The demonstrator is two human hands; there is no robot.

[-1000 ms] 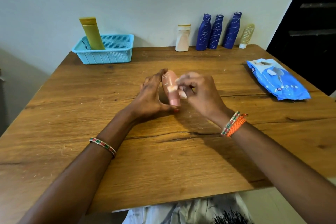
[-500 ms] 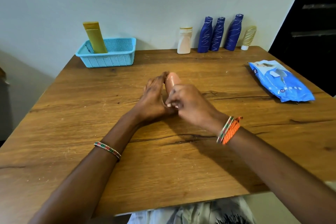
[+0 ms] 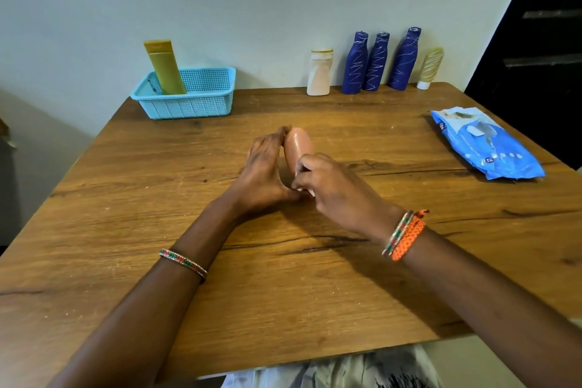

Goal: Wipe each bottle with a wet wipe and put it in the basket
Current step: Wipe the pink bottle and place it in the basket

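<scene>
A pink bottle (image 3: 297, 148) stands out between my hands over the middle of the wooden table (image 3: 283, 277). My left hand (image 3: 261, 175) holds it from the left, fingers along its side and thumb under its lower end. My right hand (image 3: 333, 189) presses a small white wet wipe (image 3: 307, 190) against the bottle's lower part with curled fingers; most of the wipe is hidden. A light blue basket (image 3: 201, 101) sits at the back left with a yellow tube (image 3: 165, 68) leaning in it.
Along the back wall stand a white bottle (image 3: 319, 72), three dark blue bottles (image 3: 378, 61) and a pale yellow tube (image 3: 431, 68). A blue wet-wipe pack (image 3: 485, 143) lies at the right edge. A dark doorway is at the far right.
My right hand slid with the wipe from the bottle's middle down toward its lower end, covering it. The bottle's upper part now shows bare. The left hand kept its hold.
</scene>
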